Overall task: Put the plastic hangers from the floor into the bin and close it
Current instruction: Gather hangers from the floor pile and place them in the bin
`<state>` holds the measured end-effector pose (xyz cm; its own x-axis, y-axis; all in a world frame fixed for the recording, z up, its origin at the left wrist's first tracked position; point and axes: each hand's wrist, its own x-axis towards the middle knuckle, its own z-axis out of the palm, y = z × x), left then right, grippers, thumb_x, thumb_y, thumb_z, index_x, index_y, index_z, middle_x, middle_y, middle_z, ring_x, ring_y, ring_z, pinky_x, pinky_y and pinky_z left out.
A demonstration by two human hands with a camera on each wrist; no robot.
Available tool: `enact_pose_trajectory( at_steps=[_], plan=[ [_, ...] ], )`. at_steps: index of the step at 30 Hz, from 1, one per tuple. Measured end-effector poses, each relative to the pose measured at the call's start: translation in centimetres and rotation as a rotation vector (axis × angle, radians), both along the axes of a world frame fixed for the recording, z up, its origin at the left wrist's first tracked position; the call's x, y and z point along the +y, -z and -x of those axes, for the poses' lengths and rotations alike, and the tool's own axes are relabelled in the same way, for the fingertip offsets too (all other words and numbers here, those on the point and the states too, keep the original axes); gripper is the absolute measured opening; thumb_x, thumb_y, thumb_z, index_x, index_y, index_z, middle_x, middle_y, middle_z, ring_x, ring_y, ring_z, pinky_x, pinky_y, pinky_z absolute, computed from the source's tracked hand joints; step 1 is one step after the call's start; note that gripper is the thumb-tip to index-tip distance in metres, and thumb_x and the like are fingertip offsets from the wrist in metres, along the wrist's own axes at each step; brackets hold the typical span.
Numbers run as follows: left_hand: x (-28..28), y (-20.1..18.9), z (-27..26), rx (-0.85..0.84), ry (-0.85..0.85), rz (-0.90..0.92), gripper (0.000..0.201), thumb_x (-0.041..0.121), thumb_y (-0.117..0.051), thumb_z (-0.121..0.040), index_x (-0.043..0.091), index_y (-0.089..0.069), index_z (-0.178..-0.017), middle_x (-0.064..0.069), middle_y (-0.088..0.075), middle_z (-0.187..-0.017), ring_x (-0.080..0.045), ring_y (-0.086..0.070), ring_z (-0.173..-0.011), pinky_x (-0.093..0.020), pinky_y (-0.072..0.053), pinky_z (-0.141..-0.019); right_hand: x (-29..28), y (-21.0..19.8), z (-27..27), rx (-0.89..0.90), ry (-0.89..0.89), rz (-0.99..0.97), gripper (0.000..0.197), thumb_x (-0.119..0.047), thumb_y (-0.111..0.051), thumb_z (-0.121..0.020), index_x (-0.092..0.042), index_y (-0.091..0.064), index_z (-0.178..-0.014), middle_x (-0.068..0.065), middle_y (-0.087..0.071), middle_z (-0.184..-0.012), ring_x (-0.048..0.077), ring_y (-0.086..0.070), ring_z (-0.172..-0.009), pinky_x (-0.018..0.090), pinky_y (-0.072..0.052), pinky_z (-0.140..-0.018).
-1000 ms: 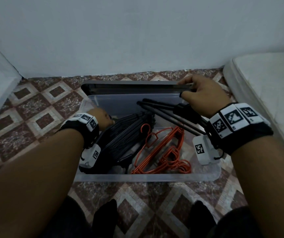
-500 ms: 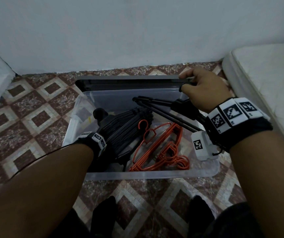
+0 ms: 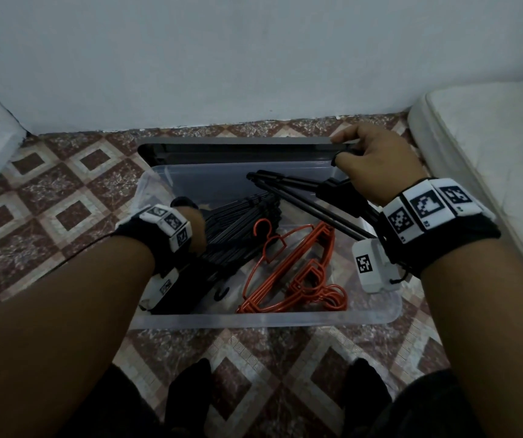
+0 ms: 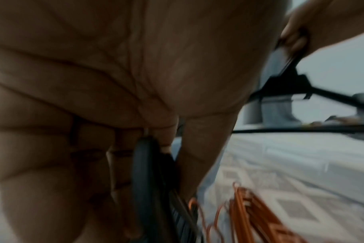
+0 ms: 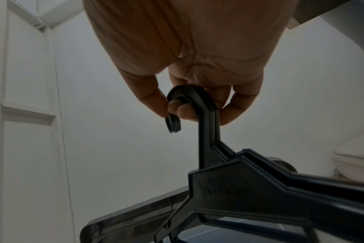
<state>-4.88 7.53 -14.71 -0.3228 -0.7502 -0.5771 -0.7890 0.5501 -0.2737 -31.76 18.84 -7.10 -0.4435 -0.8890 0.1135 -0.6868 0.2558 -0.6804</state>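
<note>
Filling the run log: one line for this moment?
left hand: holds black hangers in bin | right hand: holds black hangers' hooks | lid: off

Dim, flat indoor light throughout; left wrist view motion-blurred, edges distorted.

Both my bare forearms reach forward and down, each wrist wrapped in a black band with white marker blocks. My left hand (image 3: 195, 229) is lower, palm down, its fingers curled round a bundle of thin black plastic hangers (image 3: 241, 229). My right hand (image 3: 370, 162) is raised farther ahead, its grip hooked through the curved tops of a few black plastic hangers (image 5: 235, 189).
</note>
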Motion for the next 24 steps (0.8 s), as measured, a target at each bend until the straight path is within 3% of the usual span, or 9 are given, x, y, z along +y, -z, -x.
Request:
enact_pose_trajectory(
  at_steps=[3, 5, 8, 11, 14, 16, 18, 20, 24],
  plan=[
    [-0.4, -3.2, 1.6, 0.222, 0.042, 0.067, 0.02, 0.025, -0.058, -0.088, 0.009, -0.061, -0.075, -0.002, -0.051, -0.066, -0.021, -0.052, -0.066, -0.029, -0.044, -0.062, 0.0, 0.0, 0.0, 0.009, 0.001, -0.008, 0.022, -0.025, -0.06, -0.081, -0.032, -0.064, -0.101, -0.003, -0.067, -0.082, 0.012, -0.06, -0.064, 0.024, -0.042, -0.056],
    [-0.1, -5.3, 2.3, 0.406, 0.066, 0.143, 0.017, 0.027, -0.061, -0.087, 0.011, -0.063, -0.081, -0.001, -0.055, -0.068, -0.019, -0.051, -0.064, -0.028, -0.042, -0.057, 0.0, 0.0, 0.0, 0.018, 0.0, -0.008, 0.021, -0.025, -0.06, -0.081, -0.033, -0.063, -0.101, -0.002, -0.068, -0.082, 0.013, -0.06, -0.063, 0.024, -0.043, -0.056],
    [0.5, -6.9, 2.7, 0.765, 0.058, 0.274, 0.017, 0.038, -0.064, -0.087, 0.022, -0.06, -0.085, 0.004, -0.058, -0.079, -0.017, -0.052, -0.073, -0.028, -0.04, -0.066, 0.0, -0.1, -0.2, 0.016, 0.003, 0.007, 0.021, -0.024, -0.061, -0.081, -0.033, -0.063, -0.1, 0.001, -0.068, -0.082, 0.016, -0.06, -0.063, 0.029, -0.05, -0.061],
    [1.1, -7.7, 3.1, 1.055, 0.072, 0.375, 0.022, 0.045, -0.062, -0.089, 0.023, -0.067, -0.088, 0.005, -0.06, -0.081, -0.016, -0.055, -0.077, -0.027, -0.039, -0.067, 0.1, -0.3, -0.5, 0.023, -0.006, 0.013, 0.021, -0.022, -0.061, -0.083, -0.032, -0.064, -0.101, 0.002, -0.068, -0.083, 0.017, -0.061, -0.064, 0.031, -0.052, -0.063],
    [1.4, -8.6, 3.3, 1.157, 0.137, 0.459, 0.027, 0.047, -0.06, -0.09, 0.023, -0.071, -0.095, 0.0, -0.063, -0.087, -0.019, -0.058, -0.084, -0.028, -0.041, -0.071, 0.2, -0.7, -1.1, -0.005, -0.064, 0.004, 0.023, -0.02, -0.062, -0.085, -0.033, -0.069, -0.103, -0.003, -0.069, -0.083, 0.006, -0.058, -0.055, 0.024, -0.051, -0.055],
    [1.6, -9.2, 3.7, 1.196, 0.182, 0.438, 0.026, 0.048, -0.058, -0.091, 0.028, -0.072, -0.099, 0.001, -0.062, -0.089, -0.017, -0.058, -0.086, -0.026, -0.04, -0.073, 0.4, -1.1, -1.8, -0.026, -0.135, -0.008, 0.025, -0.02, -0.067, -0.085, -0.034, -0.07, -0.105, -0.005, -0.071, -0.089, -0.001, -0.061, -0.06, 0.021, -0.053, -0.059],
    [2.1, -9.5, 4.1, 1.227, 0.228, 0.365, 0.025, 0.048, -0.056, -0.092, 0.031, -0.071, -0.101, 0.006, -0.06, -0.087, -0.011, -0.056, -0.084, -0.021, -0.035, -0.07, 0.6, -1.4, -2.6, -0.067, -0.218, -0.03, 0.028, -0.023, -0.073, -0.083, -0.033, -0.07, -0.109, -0.003, -0.071, -0.093, 0.009, -0.067, -0.076, 0.028, -0.057, -0.072],
    [2.8, -9.7, 4.6, 1.279, 0.266, 0.321, 0.022, 0.045, -0.056, -0.093, 0.033, -0.072, -0.103, 0.01, -0.059, -0.085, -0.005, -0.054, -0.082, -0.017, -0.032, -0.068, 0.8, -1.6, -3.6, -0.102, -0.291, -0.056, 0.031, -0.027, -0.078, -0.081, -0.032, -0.07, -0.11, -0.001, -0.07, -0.088, 0.018, -0.068, -0.08, 0.034, -0.057, -0.076],
    [3.7, -9.9, 5.0, 1.399, 0.296, 0.264, 0.017, 0.043, -0.059, -0.092, 0.035, -0.073, -0.095, 0.014, -0.063, -0.083, 0.001, -0.056, -0.083, -0.013, -0.04, -0.072, 0.7, -1.2, -4.8, -0.006, -0.305, -0.05, 0.015, -0.033, -0.071, -0.087, -0.025, -0.074, -0.099, -0.006, -0.072, -0.082, 0.011, -0.068, -0.075, 0.03, -0.055, -0.069]
  ],
)
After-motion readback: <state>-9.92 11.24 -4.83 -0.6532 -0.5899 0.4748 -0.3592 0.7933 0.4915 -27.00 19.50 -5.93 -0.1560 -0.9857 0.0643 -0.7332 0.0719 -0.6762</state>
